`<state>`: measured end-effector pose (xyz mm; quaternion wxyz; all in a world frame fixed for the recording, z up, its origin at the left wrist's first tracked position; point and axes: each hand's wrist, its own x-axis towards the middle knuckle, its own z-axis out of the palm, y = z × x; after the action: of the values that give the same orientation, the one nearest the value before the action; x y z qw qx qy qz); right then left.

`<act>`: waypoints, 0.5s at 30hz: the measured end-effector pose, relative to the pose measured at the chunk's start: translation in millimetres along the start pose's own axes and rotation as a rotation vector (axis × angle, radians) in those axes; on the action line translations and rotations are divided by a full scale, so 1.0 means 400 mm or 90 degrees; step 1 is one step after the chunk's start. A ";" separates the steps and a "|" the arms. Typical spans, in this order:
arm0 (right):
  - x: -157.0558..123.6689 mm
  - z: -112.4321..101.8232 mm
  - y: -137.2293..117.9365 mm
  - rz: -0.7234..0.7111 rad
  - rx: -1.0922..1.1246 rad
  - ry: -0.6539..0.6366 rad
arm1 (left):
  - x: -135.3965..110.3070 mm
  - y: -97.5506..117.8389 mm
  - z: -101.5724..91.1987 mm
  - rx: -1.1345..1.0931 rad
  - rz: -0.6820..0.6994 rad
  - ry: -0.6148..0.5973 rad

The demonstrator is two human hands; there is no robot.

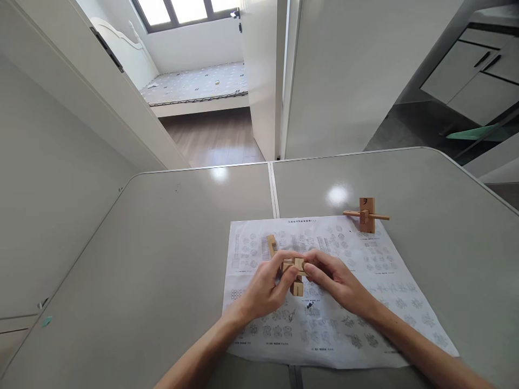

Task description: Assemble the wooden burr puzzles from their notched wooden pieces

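Note:
Between my two hands is a small cluster of interlocking wooden puzzle pieces (pixel 299 263), held just above a printed sheet (pixel 340 346). My left hand (pixel 272 282) pinches its left side with thumb and index finger. On the right side, the thumb and fingers of my right hand (pixel 333 278) are closed on the same cluster. A wooden block end (pixel 297 289) shows below the fingers; whether it is joined to the cluster I cannot tell. Just beyond my left hand lies a loose notched wooden stick (pixel 271 244) on the sheet. My fingers hide part of the cluster.
An assembled wooden piece with a crossbar (pixel 367 215) and a dark mark stands at the sheet's upper right corner. The grey table (pixel 174 270) has a seam down its middle. Past its far edge are an open door (pixel 263 75) and a bed (pixel 198 84).

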<state>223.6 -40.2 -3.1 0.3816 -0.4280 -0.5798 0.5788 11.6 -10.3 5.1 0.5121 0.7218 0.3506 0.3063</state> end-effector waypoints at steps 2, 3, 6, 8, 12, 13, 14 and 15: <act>-0.004 0.000 0.005 0.001 0.008 -0.025 | 0.000 -0.003 0.001 0.022 0.001 -0.023; -0.005 0.001 0.007 0.009 0.022 -0.040 | 0.000 -0.005 0.001 0.030 0.003 -0.028; -0.008 0.004 0.009 0.038 0.081 -0.080 | 0.001 -0.008 -0.001 0.036 0.001 -0.029; -0.008 0.007 0.009 0.048 0.111 -0.092 | 0.001 -0.007 -0.002 0.033 0.000 -0.035; -0.007 0.015 0.003 0.040 0.103 -0.088 | 0.002 -0.004 -0.001 0.028 0.007 -0.037; -0.006 0.016 0.001 0.038 0.094 -0.086 | 0.002 -0.003 -0.001 0.031 0.008 -0.036; -0.007 0.018 -0.002 0.035 0.087 -0.084 | 0.002 -0.003 0.000 0.035 0.009 -0.033; -0.007 0.019 -0.004 0.032 0.082 -0.080 | 0.003 -0.003 0.001 0.038 0.010 -0.031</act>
<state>217.3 -45.4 -1.5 0.3562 -0.3801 -0.5533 0.6500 12.2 -9.4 4.0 0.4962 0.7467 0.3417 0.2819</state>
